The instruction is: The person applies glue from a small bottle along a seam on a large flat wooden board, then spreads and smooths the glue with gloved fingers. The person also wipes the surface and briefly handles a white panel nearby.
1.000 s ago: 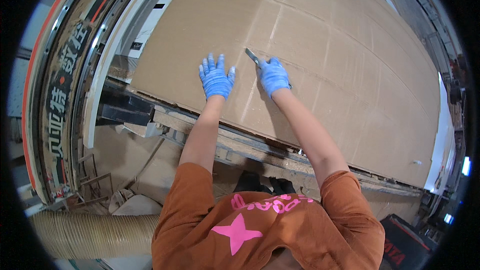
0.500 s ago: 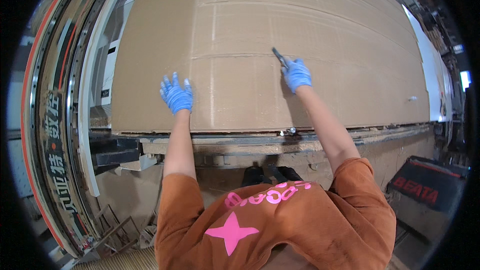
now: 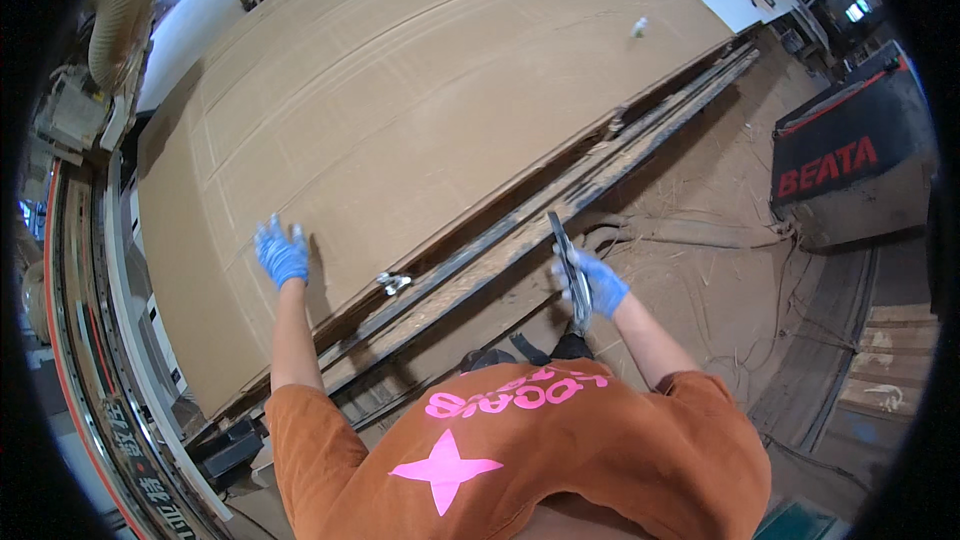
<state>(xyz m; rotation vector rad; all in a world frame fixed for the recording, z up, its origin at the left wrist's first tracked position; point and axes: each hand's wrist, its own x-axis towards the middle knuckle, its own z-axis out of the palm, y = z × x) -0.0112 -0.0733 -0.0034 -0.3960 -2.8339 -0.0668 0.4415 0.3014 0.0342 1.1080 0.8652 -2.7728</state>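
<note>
A large sheet of brown cardboard [image 3: 400, 110] with creases covers a low platform. My left hand [image 3: 281, 253], in a blue glove, is open with spread fingers over its near left part, casting a shadow beside it; I cannot tell whether the palm presses on the sheet. In my blue-gloved right hand [image 3: 600, 285] is a slim dark hand tool [image 3: 561, 236], held upright over the floor, outside the platform's near edge. My fingers wrap around its grey handle. The tool's exact kind does not show clearly.
A shiny metal fitting [image 3: 394, 283] sits on the platform's near edge [image 3: 540, 240]. Near the far right corner lies a small whitish object [image 3: 639, 28]. A machine rail [image 3: 90, 340] runs along the left. A black cabinet [image 3: 835, 160] stands right, with hoses [image 3: 690, 230] on the dusty floor.
My right hand has drawn back off the cardboard with the tool, which now points up beyond the near edge. The view has turned to the right. My left hand stays over the sheet.
</note>
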